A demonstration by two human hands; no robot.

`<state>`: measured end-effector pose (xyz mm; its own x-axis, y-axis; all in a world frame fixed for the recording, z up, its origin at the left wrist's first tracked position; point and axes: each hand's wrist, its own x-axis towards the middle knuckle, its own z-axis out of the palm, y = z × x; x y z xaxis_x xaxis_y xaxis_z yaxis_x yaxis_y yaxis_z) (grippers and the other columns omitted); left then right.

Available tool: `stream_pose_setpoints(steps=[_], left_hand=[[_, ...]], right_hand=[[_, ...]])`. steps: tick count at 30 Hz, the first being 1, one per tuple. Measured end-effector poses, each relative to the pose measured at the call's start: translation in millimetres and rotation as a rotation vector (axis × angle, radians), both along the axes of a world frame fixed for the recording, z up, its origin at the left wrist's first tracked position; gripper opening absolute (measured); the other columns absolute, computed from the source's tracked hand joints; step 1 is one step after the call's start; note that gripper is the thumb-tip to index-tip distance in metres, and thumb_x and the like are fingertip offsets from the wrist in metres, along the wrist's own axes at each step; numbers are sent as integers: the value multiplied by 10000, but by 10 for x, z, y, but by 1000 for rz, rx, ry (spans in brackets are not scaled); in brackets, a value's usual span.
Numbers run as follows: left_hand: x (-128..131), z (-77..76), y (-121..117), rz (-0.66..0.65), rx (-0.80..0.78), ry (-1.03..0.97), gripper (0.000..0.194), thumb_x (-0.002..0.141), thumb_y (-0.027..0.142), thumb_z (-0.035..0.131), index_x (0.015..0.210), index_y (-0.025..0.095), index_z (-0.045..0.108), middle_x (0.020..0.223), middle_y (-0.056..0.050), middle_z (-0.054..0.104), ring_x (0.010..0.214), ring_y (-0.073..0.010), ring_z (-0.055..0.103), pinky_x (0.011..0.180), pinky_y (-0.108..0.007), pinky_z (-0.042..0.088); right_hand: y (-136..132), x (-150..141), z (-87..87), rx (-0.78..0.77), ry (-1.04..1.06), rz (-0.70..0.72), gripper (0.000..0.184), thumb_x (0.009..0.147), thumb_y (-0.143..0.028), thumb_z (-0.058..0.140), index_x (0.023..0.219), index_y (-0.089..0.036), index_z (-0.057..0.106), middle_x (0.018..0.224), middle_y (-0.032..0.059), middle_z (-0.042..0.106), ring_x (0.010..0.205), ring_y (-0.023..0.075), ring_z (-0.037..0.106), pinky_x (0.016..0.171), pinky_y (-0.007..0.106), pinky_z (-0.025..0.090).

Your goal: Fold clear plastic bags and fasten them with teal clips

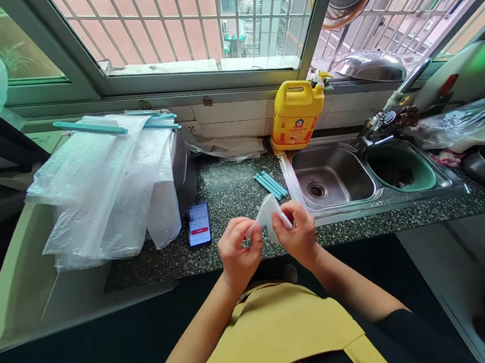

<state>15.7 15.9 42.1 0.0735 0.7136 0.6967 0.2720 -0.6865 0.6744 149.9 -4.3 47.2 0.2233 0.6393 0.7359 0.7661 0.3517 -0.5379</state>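
Over the counter's front edge, my left hand [240, 251] and my right hand [298, 235] hold a thin, white, bent sheet [269, 207] between them. My left fingertips pinch its left edge, while my right thumb and fingers grip the right part. Whether it is paper or plastic I cannot tell. Just beyond my hands, several teal strips [271, 185] lie side by side on the speckled counter [234, 186]. A phone [198, 225] with its screen lit lies to the left of them. Clear plastic bags [104, 189] with teal strips along their top edges are heaped farther left.
A yellow jug [297, 115] stands behind the steel sink [333, 174]. A green basin [401, 167] sits in the right bowl under the faucet [370, 128]. At far left is an open-lidded washing machine [18, 268]. Pans hang by the barred window.
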Motion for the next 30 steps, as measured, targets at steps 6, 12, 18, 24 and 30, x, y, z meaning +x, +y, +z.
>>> stream_pose_setpoints(steps=[6,12,18,24,30], left_hand=[[84,37,-85,3,33,52,51,806,128,589,818,173,567,767,-19,615,647,-101,566,589,-207,476],[99,60,-100,-31,-10,34,65,823,133,558,867,172,587,824,-37,647,697,-116,602,623,-220,495],[79,61,-109,-64,-74,24,145,880,175,478,948,165,605,889,-64,656,800,-143,622,689,-249,514],[6,93,-65,-12,-13,89,161,854,250,557,980,167,611,898,-68,655,789,-153,621,669,-251,521],[-217,193,5,-60,63,183,150,858,129,521,938,169,641,865,-64,661,778,-138,626,704,-252,521]], right_hand=[[-34,-87,-49,73,-66,69,128,823,-189,560,874,-232,451,660,-27,535,548,116,505,537,235,403],[-54,-96,-85,94,-149,115,153,831,-195,514,970,-231,462,815,41,603,685,157,582,607,275,467],[-49,-134,-133,106,-154,102,219,826,-206,533,1035,-224,470,885,65,611,756,175,604,656,301,499],[-112,-146,-102,79,-167,177,312,818,-227,525,1126,-204,483,998,105,613,894,214,614,726,350,517],[-65,231,304,81,-232,320,242,811,-201,585,1050,-236,573,1095,83,555,905,188,570,777,355,506]])
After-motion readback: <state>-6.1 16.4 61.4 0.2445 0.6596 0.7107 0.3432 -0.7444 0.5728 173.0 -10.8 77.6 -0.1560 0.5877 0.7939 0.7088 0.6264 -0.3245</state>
